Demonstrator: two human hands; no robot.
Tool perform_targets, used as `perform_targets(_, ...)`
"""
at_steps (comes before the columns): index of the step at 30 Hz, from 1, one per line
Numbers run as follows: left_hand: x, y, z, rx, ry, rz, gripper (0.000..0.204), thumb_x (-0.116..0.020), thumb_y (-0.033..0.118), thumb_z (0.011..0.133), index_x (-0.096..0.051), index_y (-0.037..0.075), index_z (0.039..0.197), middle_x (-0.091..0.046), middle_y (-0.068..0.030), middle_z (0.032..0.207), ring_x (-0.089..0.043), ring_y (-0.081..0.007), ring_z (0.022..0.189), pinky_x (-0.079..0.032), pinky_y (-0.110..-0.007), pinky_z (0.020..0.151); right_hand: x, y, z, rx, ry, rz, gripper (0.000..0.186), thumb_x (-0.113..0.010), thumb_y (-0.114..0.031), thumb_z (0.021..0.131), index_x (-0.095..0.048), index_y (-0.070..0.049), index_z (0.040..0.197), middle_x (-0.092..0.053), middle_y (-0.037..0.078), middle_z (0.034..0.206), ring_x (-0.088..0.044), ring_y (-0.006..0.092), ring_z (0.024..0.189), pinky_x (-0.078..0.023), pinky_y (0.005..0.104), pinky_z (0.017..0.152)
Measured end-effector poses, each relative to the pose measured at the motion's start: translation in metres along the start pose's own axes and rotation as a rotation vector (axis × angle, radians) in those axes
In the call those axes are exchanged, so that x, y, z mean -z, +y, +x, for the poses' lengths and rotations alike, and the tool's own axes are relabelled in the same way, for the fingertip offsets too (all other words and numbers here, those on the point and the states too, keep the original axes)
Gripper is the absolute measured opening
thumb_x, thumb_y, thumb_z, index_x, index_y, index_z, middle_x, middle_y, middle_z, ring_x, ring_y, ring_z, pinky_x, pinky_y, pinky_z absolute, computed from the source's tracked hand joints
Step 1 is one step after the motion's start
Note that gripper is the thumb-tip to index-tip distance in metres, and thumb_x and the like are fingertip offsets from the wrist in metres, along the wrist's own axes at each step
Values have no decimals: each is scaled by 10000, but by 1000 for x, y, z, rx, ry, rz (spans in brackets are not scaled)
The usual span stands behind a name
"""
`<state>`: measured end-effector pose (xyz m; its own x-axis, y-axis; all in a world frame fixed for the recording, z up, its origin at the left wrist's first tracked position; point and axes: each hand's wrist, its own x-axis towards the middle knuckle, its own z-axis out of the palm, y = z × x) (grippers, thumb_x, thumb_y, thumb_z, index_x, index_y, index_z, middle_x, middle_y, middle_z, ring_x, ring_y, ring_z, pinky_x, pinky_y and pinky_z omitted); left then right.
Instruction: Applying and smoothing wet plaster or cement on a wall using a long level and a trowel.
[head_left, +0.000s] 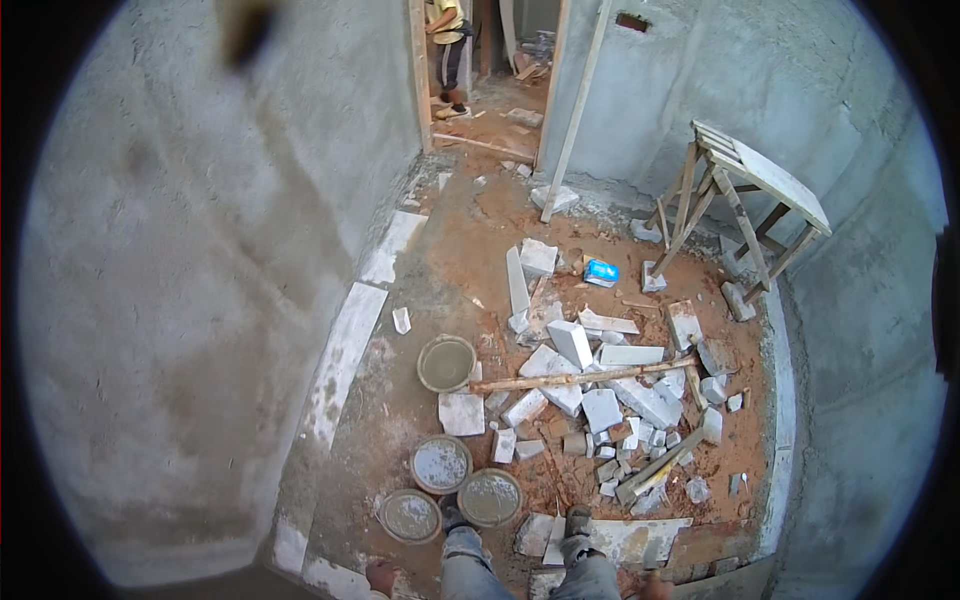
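Observation:
My left hand (381, 577) shows at the lower edge, left of my legs, above a pale slab strip on the floor. Its fingers are too small and cut off to read. My right hand (655, 587) hangs at the lower edge, right of my legs, only partly in view. Nearest the left hand stands a round bucket of grey mortar (410, 516). Two more mortar buckets, a right one (490, 498) and a rear one (441, 464), stand against it by my left foot. A bucket of greyish liquid (446, 363) sits farther off.
Broken white blocks (602, 409) litter the floor, with a long-handled hoe (590, 376) across them. A wooden trestle (760, 180) stands far right; a blue packet (601, 272) lies nearer. A pole (577, 110) leans by the doorway, where another person (450, 50) stands.

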<state>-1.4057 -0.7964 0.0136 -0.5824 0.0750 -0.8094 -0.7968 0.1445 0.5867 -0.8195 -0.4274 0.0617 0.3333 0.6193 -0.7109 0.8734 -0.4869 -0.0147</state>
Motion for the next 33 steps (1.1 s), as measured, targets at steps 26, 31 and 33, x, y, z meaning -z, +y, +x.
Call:
perform_targets(26, 86, -38, 55, 306, 170, 716, 210, -569, 184, 967, -704, 26, 997, -684, -61, 800, -617, -126, 643, -473, -270, 555, -319, -676, 134, 488, -578, 670, 332, -683, -282, 905, -641, 32, 803, -615, 88, 630, -545, 145, 458, -428, 301, 392)
perform_targets(31, -125, 19, 204, -202, -189, 1124, 361, -546, 306, 993, -675, -28, 949, -675, -140, 766, -561, -160, 706, -475, -363, 676, -311, -610, 165, 574, -199, 318, 478, -694, -342, 821, -675, 130, 894, -694, 258, 810, -701, 315, 677, -541, 427, 636)
perform_targets(33, -213, 55, 250, -464, -249, 1182, 407, -559, 352, 992, -653, -43, 987, -687, -210, 860, -654, -267, 783, -488, -410, 716, -286, -582, 126, 485, -464, 162, 434, -698, -322, 813, -673, 95, 931, -707, 247, 838, -717, 317, 756, -537, 436, 655)
